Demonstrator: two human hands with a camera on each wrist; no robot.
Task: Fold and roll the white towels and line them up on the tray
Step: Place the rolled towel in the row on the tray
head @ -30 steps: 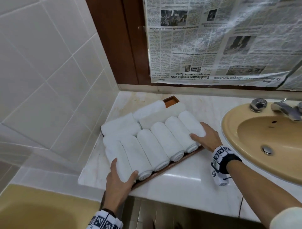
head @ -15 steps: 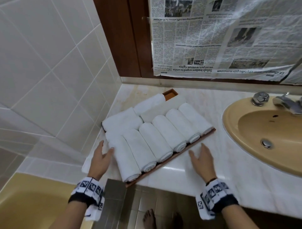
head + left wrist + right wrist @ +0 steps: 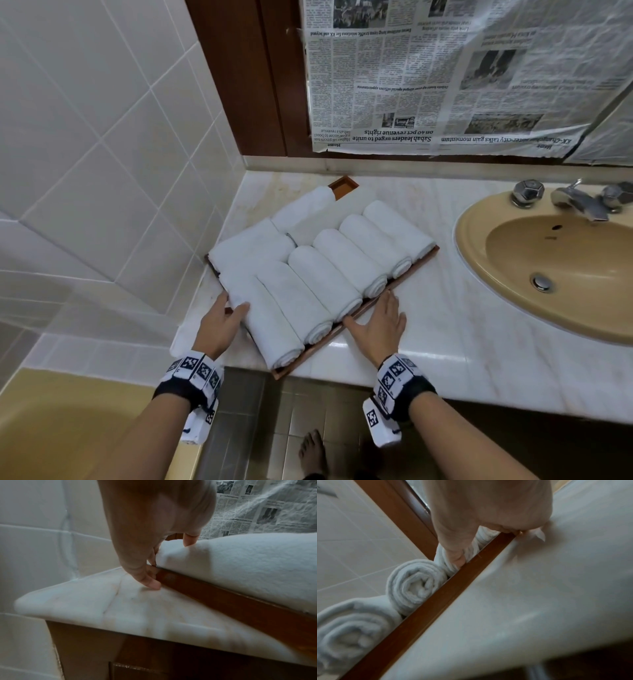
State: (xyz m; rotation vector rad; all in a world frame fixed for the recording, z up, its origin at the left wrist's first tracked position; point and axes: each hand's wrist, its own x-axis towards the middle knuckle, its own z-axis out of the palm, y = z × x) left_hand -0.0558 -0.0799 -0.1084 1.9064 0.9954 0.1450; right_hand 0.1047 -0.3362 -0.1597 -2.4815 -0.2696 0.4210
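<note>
two hands flank the wooden tray (image 3: 346, 334) at its near end, on the marble table (image 3: 455, 329). left hand (image 3: 219, 320): at the tray's left near side, fingers (image 3: 150, 582) extended down along the tray wall to the table, thumb laid on the outermost rolled towel (image 3: 267, 318); nothing is pinched. right hand (image 3: 380, 323): flat beside the tray's near long rim, fingers (image 3: 457, 559) spread and nearly straight, tips touching the rim and the coiled end of a rolled towel (image 3: 414, 584); it grips nothing either. the tray's long axis runs diagonally, from near-left toward far-right; a front row of five rolled towels (image 3: 329, 274) lies across that axis, coiled ends toward the right hand. behind them, further towels (image 3: 253, 245) lie against the far rim, less evenly set. both hands are equally near; judged from this, rolling is done, and the coming move is a two-handed nudge or squaring of the tray.
</note>
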